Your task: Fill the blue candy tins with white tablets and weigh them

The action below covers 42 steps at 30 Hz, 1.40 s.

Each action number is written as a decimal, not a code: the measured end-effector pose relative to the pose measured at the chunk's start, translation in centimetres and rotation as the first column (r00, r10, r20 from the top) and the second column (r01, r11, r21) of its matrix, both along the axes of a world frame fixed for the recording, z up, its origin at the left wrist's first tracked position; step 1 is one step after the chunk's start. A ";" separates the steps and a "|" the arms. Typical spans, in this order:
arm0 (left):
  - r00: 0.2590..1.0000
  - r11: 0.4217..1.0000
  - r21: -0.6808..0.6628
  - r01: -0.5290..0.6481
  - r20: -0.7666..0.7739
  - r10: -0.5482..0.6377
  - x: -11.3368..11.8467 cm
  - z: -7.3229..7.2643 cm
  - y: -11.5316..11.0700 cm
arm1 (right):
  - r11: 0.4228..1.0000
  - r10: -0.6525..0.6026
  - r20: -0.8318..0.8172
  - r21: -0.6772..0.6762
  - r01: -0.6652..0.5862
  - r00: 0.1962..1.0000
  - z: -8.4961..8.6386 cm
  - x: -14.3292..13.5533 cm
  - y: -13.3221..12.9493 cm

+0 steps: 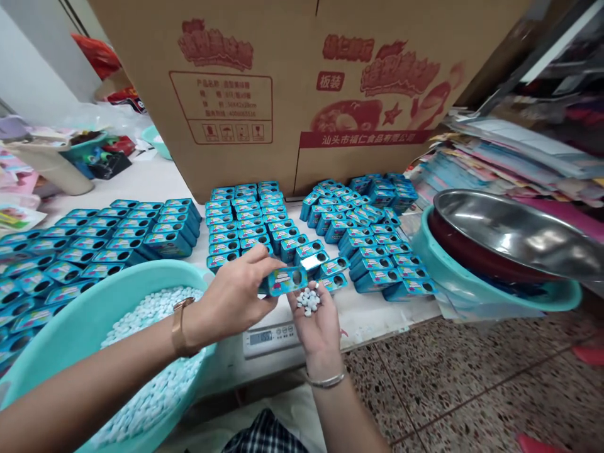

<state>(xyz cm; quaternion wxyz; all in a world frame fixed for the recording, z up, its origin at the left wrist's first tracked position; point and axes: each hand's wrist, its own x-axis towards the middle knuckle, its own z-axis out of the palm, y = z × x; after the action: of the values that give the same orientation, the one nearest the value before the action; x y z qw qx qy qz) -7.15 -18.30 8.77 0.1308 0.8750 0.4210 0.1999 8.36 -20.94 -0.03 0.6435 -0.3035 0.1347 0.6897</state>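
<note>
My left hand (236, 286) pinches a small blue box (282, 283) with a round dark hole in its top face. Just under the hole end, my right hand (325, 324) lies palm up, cupped around a small heap of pale candies (307, 303). A digital scale (264, 338) with a lit display sits below the hands, partly covered by them. To the left, a turquoise basin (172, 269) contains a mass of pale blue and white candies (141, 314). Behind my hands stand rows of similar blue boxes (245, 229), holes upward.
A large cardboard carton (283, 107) rises behind the rows. More blue boxes (127, 233) crowd the table's left side. On the right, a steel bowl (514, 233) rests in a turquoise tub (429, 248), near stacked printed sheets (486, 167). Speckled floor shows beyond the table edge.
</note>
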 end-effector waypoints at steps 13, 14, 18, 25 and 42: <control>0.960 0.998 0.035 0.051 -0.276 -0.039 1.0 1.2 0.1 | 1.000 -0.011 -0.051 -0.019 0.010 0.999 0.6 -0.6 0.5; 0.954 0.998 0.029 0.052 -0.297 -0.041 1.0 1.1 0.0 | 1.000 -0.002 -0.056 -0.022 0.000 0.998 0.7 -0.6 0.5; 0.947 1.000 0.002 -0.016 -0.320 0.016 0.7 -0.1 0.1 | 0.999 0.021 -0.055 -0.025 -0.022 0.998 1.0 -0.7 0.6; 0.983 0.984 -0.058 -0.171 -0.077 0.166 -1.0 -2.5 0.9 | 1.000 0.007 -0.023 -0.009 -0.008 1.000 0.5 1.0 0.3; 0.935 0.961 -0.056 -0.270 0.221 0.276 -6.7 -3.4 -1.0 | 0.990 -0.135 0.078 0.047 0.131 0.988 1.2 5.6 0.2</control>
<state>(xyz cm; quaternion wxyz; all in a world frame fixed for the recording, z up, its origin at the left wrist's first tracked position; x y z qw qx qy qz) -13.84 -19.26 5.35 0.1600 0.7778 0.5231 0.3096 14.00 -20.73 1.14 0.6993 -0.3081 0.1140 0.6349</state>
